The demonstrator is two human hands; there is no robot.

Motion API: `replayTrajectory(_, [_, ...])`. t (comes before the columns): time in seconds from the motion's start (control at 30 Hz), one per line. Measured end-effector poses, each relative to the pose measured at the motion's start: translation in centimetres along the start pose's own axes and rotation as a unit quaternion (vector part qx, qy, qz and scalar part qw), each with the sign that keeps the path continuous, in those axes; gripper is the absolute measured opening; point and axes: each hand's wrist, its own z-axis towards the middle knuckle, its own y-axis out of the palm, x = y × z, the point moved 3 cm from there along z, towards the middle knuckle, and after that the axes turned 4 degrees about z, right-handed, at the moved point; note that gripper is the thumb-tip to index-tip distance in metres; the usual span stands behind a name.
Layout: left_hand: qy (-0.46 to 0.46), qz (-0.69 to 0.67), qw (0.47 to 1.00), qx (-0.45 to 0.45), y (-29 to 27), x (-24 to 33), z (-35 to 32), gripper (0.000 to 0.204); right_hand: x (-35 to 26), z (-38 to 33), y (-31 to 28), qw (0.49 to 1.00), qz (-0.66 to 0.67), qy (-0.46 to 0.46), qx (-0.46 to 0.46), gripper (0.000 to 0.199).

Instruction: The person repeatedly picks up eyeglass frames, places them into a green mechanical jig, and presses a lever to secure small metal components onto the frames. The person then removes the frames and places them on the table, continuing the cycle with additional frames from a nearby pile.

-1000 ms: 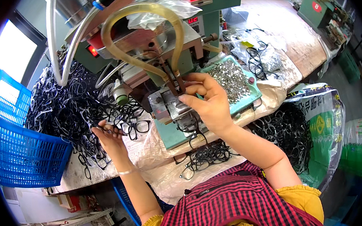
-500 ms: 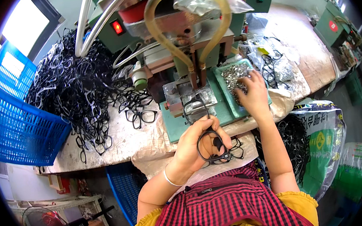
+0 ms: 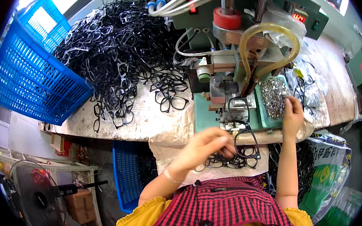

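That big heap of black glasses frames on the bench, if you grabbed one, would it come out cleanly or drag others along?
Probably it would drag others: in the heap of black frames the open rims interlock and overlap. Each frame looks thin and hollow, so likely light and a bit springy. The frame in the left hand hangs from the fingertips alone, which suggests little weight.

Bare bench strip lies open — frame heap behind, green machine blocking rightward.

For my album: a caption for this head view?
Left hand grips a black eyeglass frame; right hand picks small metal parts.
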Motion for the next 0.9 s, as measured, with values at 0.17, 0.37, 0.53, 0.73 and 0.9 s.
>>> replayTrajectory(0.17, [0.280, 0.281, 0.824, 0.406, -8.5, 5.3, -2.9, 0.006, 1.3, -0.6, -0.3, 0.978, 0.187, 0.049, 0.081, 0.013])
replayTrajectory(0.37, [0.220, 0.677, 0.590, 0.381, -12.1, 3.1, 4.3, 0.014, -0.5, 1.2, 5.5, 0.975, 0.217, 0.035, 0.026, 0.015])
replayTrajectory(0.53, [0.242, 0.730, 0.507, 0.389, -17.5, -2.5, 8.0, 0.019, -1.1, 0.4, 3.2, 0.986, 0.162, 0.042, 0.012, 0.017])
replayTrajectory(0.73, [0.297, 0.583, 0.637, 0.408, -17.8, 2.1, 2.1, 0.014, 0.1, -2.3, -3.3, 0.998, 0.034, 0.019, 0.040, 0.015])
replayTrajectory(0.9, [0.289, 0.185, 0.849, 0.401, -16.7, 4.1, 1.5, 0.035, -6.2, -3.0, 0.6, 0.993, 0.059, -0.020, -0.096, 0.017])
